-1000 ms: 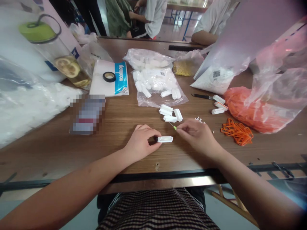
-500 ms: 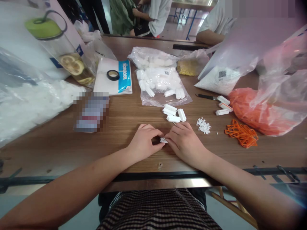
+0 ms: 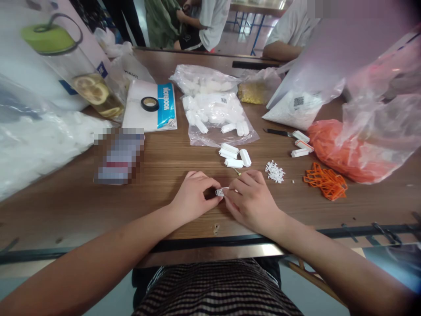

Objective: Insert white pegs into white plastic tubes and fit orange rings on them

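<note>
My left hand [image 3: 196, 193] pinches a small white plastic part [image 3: 219, 192] between thumb and forefinger, low over the table. From the other side, the fingertips of my right hand [image 3: 253, 195] close on the same part and hide its right end. Just behind my right knuckles a thin metal tool with a yellowish bit [image 3: 237, 172] pokes out; whether the hand holds it I cannot tell. Several white plastic housings [image 3: 234, 163] lie beyond my hands. To the right are a heap of tiny white pegs [image 3: 275, 171] and a pile of orange plastic frames [image 3: 325, 182].
A clear bag of white housings [image 3: 217, 109] lies mid-table. At right are a bag of orange parts [image 3: 342, 149] and a black-handled knife [image 3: 278, 132]. Left stand a green-lidded bottle [image 3: 88, 87], a notebook [image 3: 131, 114] with black tape [image 3: 149, 103], and a blurred phone-like object [image 3: 120, 156].
My right fingers have shifted over the white part, and more of the thin tool behind them shows. The whole view has moved slightly; both hands stay together.
</note>
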The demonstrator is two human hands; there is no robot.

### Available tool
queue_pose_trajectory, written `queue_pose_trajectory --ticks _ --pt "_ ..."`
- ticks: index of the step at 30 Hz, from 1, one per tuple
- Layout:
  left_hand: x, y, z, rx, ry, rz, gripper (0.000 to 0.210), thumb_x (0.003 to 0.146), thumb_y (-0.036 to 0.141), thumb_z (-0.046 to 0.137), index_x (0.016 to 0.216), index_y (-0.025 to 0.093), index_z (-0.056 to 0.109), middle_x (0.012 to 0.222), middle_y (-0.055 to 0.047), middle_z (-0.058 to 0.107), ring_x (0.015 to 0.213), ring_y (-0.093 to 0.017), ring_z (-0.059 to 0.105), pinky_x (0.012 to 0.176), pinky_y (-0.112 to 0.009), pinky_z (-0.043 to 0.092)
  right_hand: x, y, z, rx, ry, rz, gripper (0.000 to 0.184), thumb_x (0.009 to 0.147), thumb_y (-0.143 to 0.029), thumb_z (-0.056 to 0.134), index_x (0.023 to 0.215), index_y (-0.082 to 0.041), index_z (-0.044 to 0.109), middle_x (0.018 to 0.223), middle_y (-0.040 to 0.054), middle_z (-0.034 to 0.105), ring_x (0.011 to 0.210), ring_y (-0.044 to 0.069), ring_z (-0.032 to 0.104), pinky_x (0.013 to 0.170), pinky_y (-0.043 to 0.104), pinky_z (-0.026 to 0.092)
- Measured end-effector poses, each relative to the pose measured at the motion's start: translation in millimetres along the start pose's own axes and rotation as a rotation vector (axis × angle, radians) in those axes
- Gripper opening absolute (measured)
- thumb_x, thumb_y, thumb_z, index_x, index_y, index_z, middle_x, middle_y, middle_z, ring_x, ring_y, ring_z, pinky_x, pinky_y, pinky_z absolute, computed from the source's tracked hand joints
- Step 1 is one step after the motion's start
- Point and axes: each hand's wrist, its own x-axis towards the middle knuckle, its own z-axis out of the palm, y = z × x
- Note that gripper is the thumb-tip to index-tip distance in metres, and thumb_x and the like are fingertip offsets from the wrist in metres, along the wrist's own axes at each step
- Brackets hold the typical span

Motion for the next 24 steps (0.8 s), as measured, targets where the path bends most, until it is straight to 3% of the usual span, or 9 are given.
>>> queue_pose_trajectory --ticks 3,6,10,13,15,24 --pt "0.3 1.2 -0.9 0.010 -0.005 -0.009 0.013 0.077 0.027 0.076 0.087 0.025 0.068 0.084 0.003 0.072 0.083 -0.020 0.062 0.088 -0.041 0.040 1.7 -3.3 -4.5 0.011 -0.021 -0.013 0.025 0.093 -0.022 0.048 0.084 -0.021 0.071 0.082 0.0067 0.067 0.083 0.023 0.053 0.091 0.045 0.036" --pt "0.4 2.6 -1.5 0.014 0.003 -0.009 0.010 0.079 0.028 0.074 0.086 0.025 0.069 0.084 0.002 0.072 0.083 -0.019 0.062 0.087 -0.040 0.041 0.2 18.9 -12.4 0.206 -0.001 0.076 0.022 0.092 -0.026 0.052 0.088 -0.022 0.074 0.084 0.0043 0.070 0.083 0.021 0.058 0.087 0.041 0.040" --pt "-0.1 1.4 -1.0 0.023 -0.001 0.008 0.011 0.079 0.027 0.074 0.088 0.024 0.069 0.085 0.002 0.072 0.083 -0.020 0.061 0.087 -0.041 0.040 -12.5 99.8 -16.9 0.277 0.062 0.415 0.021 0.088 -0.031 0.058 0.084 -0.021 0.076 0.085 0.0031 0.074 0.080 0.019 0.064 0.078 0.034 0.046" --pt "-0.5 -0.6 -0.3 0.029 -0.005 0.010 0.011 0.079 0.028 0.074 0.088 0.024 0.069 0.086 0.001 0.072 0.083 -0.020 0.061 0.086 -0.041 0.040 -26.1 159.6 -13.7 0.281 -0.019 0.639 0.018 0.081 -0.032 0.064 0.084 -0.020 0.078 0.082 0.0040 0.076 0.075 0.021 0.067 0.071 0.033 0.048" --pt "-0.6 -1.3 0.0 0.033 -0.008 0.003 0.012 0.079 0.028 0.074 0.088 0.025 0.069 0.085 0.001 0.072 0.083 -0.021 0.061 0.086 -0.041 0.041 -31.9 180.4 -11.3 0.306 -0.093 0.716 0.017 0.078 -0.033 0.068 0.084 -0.021 0.079 0.080 0.0042 0.076 0.072 0.021 0.067 0.069 0.033 0.049" --pt "-0.1 0.5 -1.2 0.023 -0.005 0.004 0.012 0.078 0.027 0.075 0.088 0.025 0.068 0.086 0.001 0.072 0.083 -0.020 0.061 0.087 -0.041 0.040 -19.0 178.3 -14.0 0.182 -0.204 0.687 0.012 0.076 -0.025 0.068 0.078 -0.018 0.078 0.074 0.0067 0.075 0.070 0.020 0.067 0.069 0.034 0.045"
